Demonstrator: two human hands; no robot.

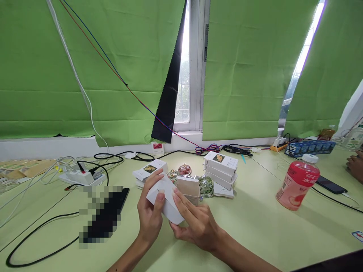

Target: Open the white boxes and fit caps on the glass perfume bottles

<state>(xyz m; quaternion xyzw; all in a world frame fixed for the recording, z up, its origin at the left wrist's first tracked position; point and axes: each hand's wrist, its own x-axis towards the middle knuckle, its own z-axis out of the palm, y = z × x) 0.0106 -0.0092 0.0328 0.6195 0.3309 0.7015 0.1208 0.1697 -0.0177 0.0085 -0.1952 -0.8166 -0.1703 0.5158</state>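
Both of my hands hold a small white box point(166, 200) just above the pale green table point(255, 223). My left hand point(150, 215) grips its left side, thumb pressed on the near face. My right hand point(195, 223) wraps the right end with fingers laid along the box. Right behind it stands a beige box point(187, 187), and small glass bottles point(206, 186) lie around it. A stack of white boxes with flower pictures point(221, 170) sits behind on the right, and another such box point(150, 169) on the left.
A dark phone point(109, 211) lies left of my hands, a power strip point(79, 176) with cables beyond it. A pink drink bottle point(297, 181) stands at right, near a second phone point(330, 184) and another person's hand point(356, 166). Green curtains cover the window.
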